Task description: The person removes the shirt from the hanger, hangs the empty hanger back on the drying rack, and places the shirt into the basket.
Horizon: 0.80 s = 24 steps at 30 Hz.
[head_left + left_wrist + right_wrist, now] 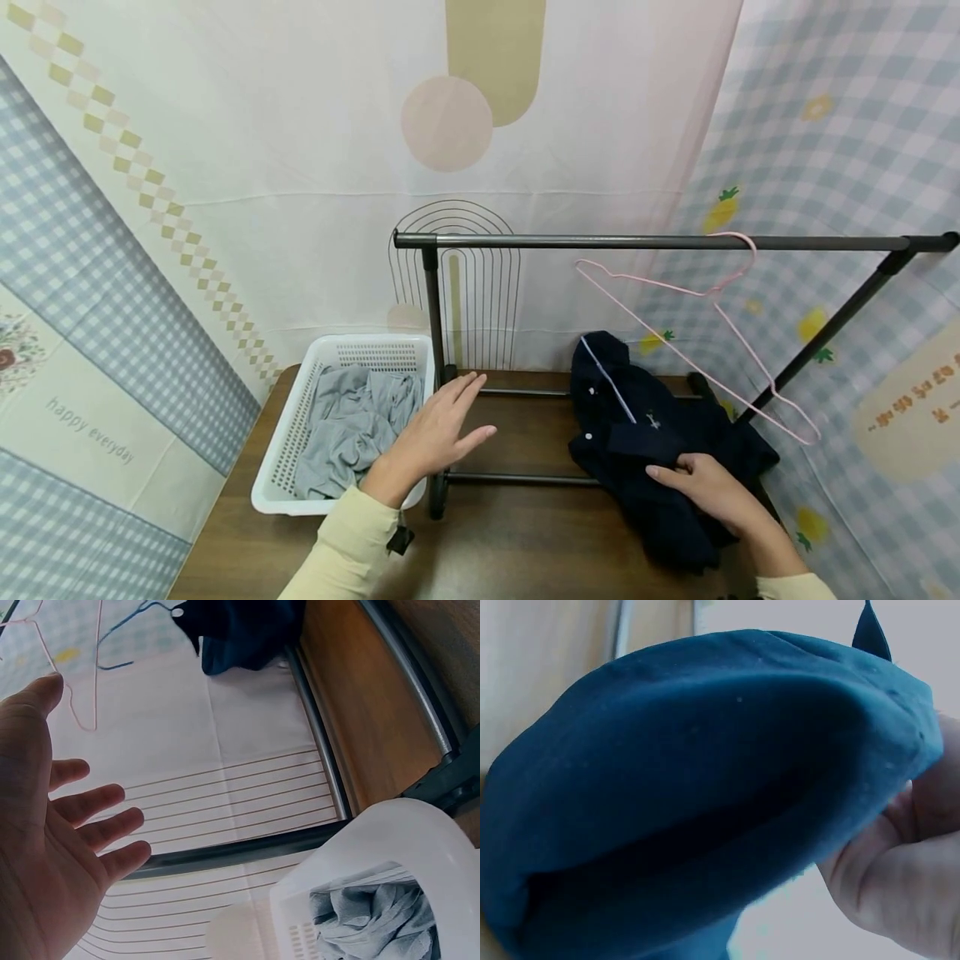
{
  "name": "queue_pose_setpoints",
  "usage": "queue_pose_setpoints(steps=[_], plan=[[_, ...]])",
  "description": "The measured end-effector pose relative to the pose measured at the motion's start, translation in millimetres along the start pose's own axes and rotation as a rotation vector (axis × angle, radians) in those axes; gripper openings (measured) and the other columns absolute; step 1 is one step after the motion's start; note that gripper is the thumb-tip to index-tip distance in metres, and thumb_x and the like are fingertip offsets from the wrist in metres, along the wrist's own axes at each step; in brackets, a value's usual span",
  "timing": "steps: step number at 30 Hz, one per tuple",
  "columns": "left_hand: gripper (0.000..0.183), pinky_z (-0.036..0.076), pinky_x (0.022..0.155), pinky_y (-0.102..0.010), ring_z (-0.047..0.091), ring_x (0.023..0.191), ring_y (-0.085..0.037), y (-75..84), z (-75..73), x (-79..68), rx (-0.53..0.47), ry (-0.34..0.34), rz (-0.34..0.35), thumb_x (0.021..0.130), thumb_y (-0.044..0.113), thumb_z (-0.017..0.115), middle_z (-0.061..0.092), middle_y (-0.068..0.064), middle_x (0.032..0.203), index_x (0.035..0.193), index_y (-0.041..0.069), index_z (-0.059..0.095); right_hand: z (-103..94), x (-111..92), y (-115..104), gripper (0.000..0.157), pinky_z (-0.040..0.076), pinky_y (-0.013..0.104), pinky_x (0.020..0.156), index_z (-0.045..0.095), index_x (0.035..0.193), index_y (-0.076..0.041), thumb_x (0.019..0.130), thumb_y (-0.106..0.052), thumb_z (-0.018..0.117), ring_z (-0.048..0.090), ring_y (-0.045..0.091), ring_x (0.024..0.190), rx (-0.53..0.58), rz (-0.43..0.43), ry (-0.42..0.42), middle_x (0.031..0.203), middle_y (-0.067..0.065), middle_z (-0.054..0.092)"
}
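A dark navy garment (652, 433) with white buttons and a small embroidered mark lies bunched on the right of the table. My right hand (712, 492) pinches its fabric between thumb and fingers. In the right wrist view, the navy cloth (705, 750) gapes in a wide fold beside the thumb (911, 889). Blue wire (124, 630) sticks out by the garment in the left wrist view. My left hand (431, 433) hovers with fingers extended beside a white basket (273, 467), holding nothing; its palm shows in the left wrist view.
Grey cloth (352, 425) lies in the basket. A black rack with a top rail (555, 242) stands on the wooden table (510, 542). From the rail hangs a pink wire hanger (667, 287), above the garment. Patterned fabric walls (315, 150) enclose the table.
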State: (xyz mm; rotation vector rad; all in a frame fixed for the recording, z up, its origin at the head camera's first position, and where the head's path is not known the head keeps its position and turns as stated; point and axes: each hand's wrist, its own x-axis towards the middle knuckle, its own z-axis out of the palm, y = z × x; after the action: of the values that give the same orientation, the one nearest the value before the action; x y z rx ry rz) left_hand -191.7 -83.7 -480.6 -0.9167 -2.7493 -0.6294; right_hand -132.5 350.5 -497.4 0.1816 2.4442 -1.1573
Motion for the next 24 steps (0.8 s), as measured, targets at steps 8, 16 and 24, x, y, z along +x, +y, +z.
queue_pose_setpoints(steps=[8, 16, 24], plan=[[0.081, 0.037, 0.121, -0.052, 0.041, 0.149, -0.035, -0.5, -2.8, 4.5, 0.008, 0.046, 0.03, 0.1, 0.05, 0.064, 0.041, -0.016, 0.162, 0.161, 0.006, 0.034, -12.8, -14, -26, 0.05, 0.035, 0.023, 0.046, 0.028, 0.075, -0.016, 0.102, -0.035, 0.065, 0.026, 0.005, 0.047, -0.005, -0.179, -0.152, 0.06, -0.008, 0.027], [0.081, 0.039, 0.12, -0.05, 0.044, 0.147, -0.034, 3.4, -7.1, 12.9, 0.008, 0.095, 0.073, 0.099, 0.049, 0.066, 0.043, -0.015, 0.161, 0.161, 0.008, 0.034, -21.2, -20, -35, 0.05, 0.027, 0.028, 0.046, 0.028, 0.075, -0.002, 0.105, -0.026, 0.06, 0.021, 0.005, 0.05, 0.011, -0.297, -0.264, 0.063, -0.006, 0.027], [0.072, 0.037, 0.122, -0.047, 0.044, 0.148, -0.031, 18.9, -23.1, 21.3, -0.017, 0.234, 0.175, 0.096, 0.041, 0.073, 0.05, -0.013, 0.156, 0.155, 0.008, 0.046, -29.3, -23, -41, 0.026, 0.037, 0.026, 0.051, 0.052, 0.084, -0.001, 0.107, -0.013, 0.055, 0.035, 0.001, 0.055, 0.081, -0.418, -0.38, 0.067, -0.011, 0.04]])
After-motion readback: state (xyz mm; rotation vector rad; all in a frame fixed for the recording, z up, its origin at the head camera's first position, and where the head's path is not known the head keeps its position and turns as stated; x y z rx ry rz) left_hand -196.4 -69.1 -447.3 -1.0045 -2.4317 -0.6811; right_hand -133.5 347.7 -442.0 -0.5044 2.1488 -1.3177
